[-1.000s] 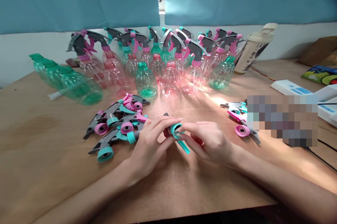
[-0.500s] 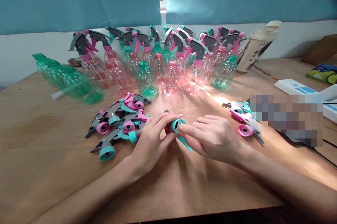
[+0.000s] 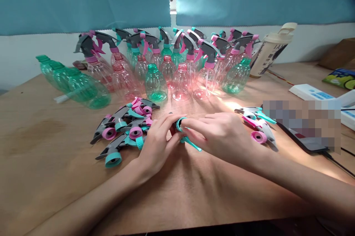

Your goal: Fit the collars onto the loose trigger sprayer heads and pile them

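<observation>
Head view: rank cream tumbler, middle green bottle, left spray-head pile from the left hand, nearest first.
1. Spray-head pile: immediately left of the left hand
2. Green bottle: beyond the hand, front row, centre
3. Cream tumbler: far right, back

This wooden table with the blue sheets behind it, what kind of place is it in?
Possibly a small workshop or home workspace: spray bottles stand grouped, loose spray heads lie piled, and a power strip sits nearby.
</observation>
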Tool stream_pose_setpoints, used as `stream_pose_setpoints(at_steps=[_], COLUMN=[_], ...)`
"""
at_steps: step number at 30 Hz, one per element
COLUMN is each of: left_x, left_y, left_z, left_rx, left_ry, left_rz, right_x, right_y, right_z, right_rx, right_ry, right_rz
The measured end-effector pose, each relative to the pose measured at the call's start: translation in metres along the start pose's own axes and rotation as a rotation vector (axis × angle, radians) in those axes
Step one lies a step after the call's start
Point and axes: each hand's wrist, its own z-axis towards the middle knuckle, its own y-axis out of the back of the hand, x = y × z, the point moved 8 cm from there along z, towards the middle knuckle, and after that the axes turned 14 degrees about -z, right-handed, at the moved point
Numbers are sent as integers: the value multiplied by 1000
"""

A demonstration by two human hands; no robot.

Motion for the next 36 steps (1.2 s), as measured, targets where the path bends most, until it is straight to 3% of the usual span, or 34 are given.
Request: stream_pose_setpoints(at_steps=[6, 16, 23, 28, 36], left_x=[-9, -13, -17, -18, -20], left_y=[0, -2, -5, -5, -3], left_z=[1, 0, 0, -1, -2], left_rx=[-7, -20, -16, -21, -16], left_ry=[-68, -102, -109, -116, -124], left_rz=[71, 113, 157, 180, 186], right_x=[-8, -15, -22, -22, -11], right_y=[1, -6, -8, -7, -7], right_z=[11, 10, 14, 22, 38], right_rx=[169, 357, 591, 612, 626], right_ry=[-49, -256, -373, -293, -223], right_rz=[8, 97, 170, 50, 115])
